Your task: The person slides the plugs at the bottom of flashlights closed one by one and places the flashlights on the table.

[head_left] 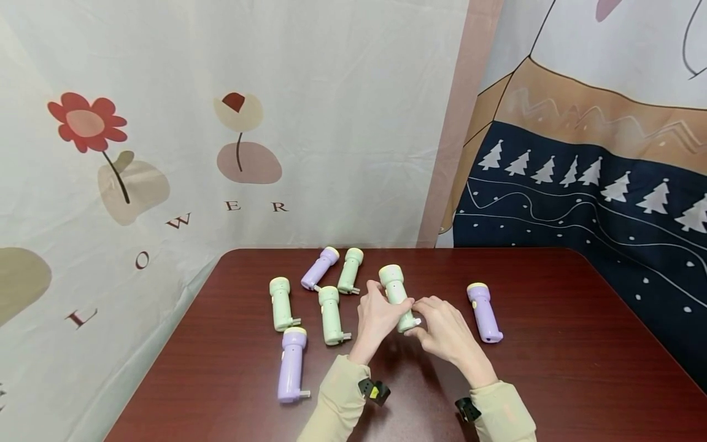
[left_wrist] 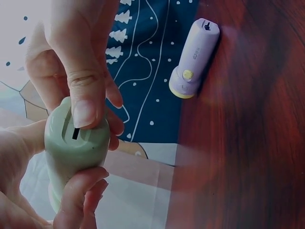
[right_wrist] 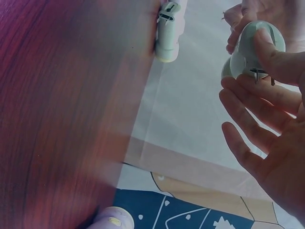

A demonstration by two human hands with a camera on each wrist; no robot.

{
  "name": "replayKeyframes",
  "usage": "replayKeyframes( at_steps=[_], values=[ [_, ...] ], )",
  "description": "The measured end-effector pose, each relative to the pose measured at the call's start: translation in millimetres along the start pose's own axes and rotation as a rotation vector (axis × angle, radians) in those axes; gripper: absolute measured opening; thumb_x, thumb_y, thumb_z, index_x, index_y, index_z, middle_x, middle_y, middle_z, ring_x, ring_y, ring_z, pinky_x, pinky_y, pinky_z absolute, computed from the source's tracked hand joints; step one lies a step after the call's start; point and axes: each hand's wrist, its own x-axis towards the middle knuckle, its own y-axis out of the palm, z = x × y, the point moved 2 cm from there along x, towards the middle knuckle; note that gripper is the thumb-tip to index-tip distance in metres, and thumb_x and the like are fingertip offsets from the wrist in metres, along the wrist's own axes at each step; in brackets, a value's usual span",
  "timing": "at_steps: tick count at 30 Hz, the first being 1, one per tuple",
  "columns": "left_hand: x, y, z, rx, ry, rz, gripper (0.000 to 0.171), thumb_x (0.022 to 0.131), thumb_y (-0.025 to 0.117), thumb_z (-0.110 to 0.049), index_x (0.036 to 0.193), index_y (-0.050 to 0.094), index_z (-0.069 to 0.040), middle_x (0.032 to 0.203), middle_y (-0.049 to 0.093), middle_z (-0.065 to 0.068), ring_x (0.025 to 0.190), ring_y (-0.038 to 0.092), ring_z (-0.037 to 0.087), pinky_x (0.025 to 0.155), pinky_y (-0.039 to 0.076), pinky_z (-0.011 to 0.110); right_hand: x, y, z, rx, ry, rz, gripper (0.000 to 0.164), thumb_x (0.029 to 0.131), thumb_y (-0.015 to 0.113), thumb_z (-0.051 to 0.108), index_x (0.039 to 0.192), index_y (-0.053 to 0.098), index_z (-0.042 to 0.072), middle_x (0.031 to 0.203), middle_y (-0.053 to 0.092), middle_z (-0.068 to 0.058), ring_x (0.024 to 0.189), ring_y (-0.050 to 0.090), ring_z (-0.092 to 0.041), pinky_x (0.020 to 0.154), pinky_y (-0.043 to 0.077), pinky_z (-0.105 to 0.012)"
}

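Observation:
A pale green flashlight [head_left: 393, 287] with a yellow-rimmed head is held above the table, its head pointing away. My left hand [head_left: 374, 316] grips its body between thumb and fingers. At the tail end, my right hand [head_left: 446, 328] pinches the flashlight: the thumb lies over the slot in the end cap [left_wrist: 76, 138], and fingers touch the side. Metal plug prongs [right_wrist: 257, 74] stick out by the right fingers. To the right of both hands, a purple flashlight [head_left: 486, 314] lies on the table with no prongs showing.
Left of the hands, three more green flashlights, at front-left [head_left: 280, 306], middle [head_left: 331, 316] and back [head_left: 350, 270], lie with prongs out. Two purple flashlights, one near [head_left: 291, 367] and one far [head_left: 320, 268], lie there too. A printed curtain [head_left: 342, 123] hangs behind the dark red table [head_left: 552, 380].

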Motion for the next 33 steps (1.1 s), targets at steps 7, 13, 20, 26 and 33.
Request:
replayKeyframes(
  at_steps=[7, 13, 20, 26, 33],
  values=[
    [0.0, -0.5, -0.6, -0.002, 0.001, 0.000, 0.058, 0.066, 0.079, -0.041, 0.104, 0.049, -0.008, 0.078, 0.060, 0.004, 0.067, 0.056, 0.018, 0.060, 0.041, 0.027, 0.0, 0.4, 1.5, -0.005, 0.017, 0.005, 0.036, 0.063, 0.085, 0.025, 0.090, 0.068, 0.010, 0.083, 0.066, 0.003, 0.072, 0.056, -0.012, 0.060, 0.046, -0.028],
    [-0.8, 0.4, -0.9, -0.003, -0.016, 0.012, 0.061, 0.067, 0.078, -0.041, 0.107, 0.049, -0.006, 0.081, 0.061, 0.006, 0.070, 0.057, 0.021, 0.061, 0.042, 0.028, 0.1, 0.3, 2.3, -0.007, 0.035, 0.012, 0.039, 0.063, 0.086, 0.029, 0.090, 0.067, 0.009, 0.080, 0.065, 0.000, 0.071, 0.054, -0.013, 0.059, 0.046, -0.028],
    [-1.7, 0.0, -1.5, -0.009, -0.012, 0.015, 0.062, 0.067, 0.078, -0.041, 0.107, 0.049, -0.005, 0.082, 0.061, 0.007, 0.070, 0.057, 0.020, 0.062, 0.042, 0.028, -0.3, -0.8, 2.9, -0.003, 0.033, 0.009, 0.043, 0.062, 0.087, 0.033, 0.089, 0.066, 0.007, 0.076, 0.062, -0.002, 0.068, 0.052, -0.012, 0.058, 0.043, -0.026],
    [-2.5, 0.1, -0.8, -0.017, -0.003, 0.013, 0.058, 0.067, 0.078, -0.041, 0.104, 0.049, -0.007, 0.082, 0.061, 0.006, 0.068, 0.056, 0.018, 0.061, 0.041, 0.026, -0.1, -0.7, 3.1, -0.006, 0.034, 0.017, 0.044, 0.062, 0.087, 0.034, 0.089, 0.065, 0.008, 0.073, 0.060, -0.001, 0.067, 0.050, -0.012, 0.056, 0.042, -0.025],
    [-2.9, 0.4, -0.1, -0.024, 0.005, 0.011, 0.056, 0.068, 0.078, -0.039, 0.102, 0.049, -0.007, 0.079, 0.060, 0.005, 0.066, 0.055, 0.017, 0.059, 0.040, 0.026, -0.2, -0.8, 3.9, -0.014, 0.037, 0.029, 0.045, 0.062, 0.087, 0.035, 0.090, 0.065, 0.007, 0.075, 0.062, -0.001, 0.068, 0.052, -0.013, 0.057, 0.042, -0.025]
  ],
)
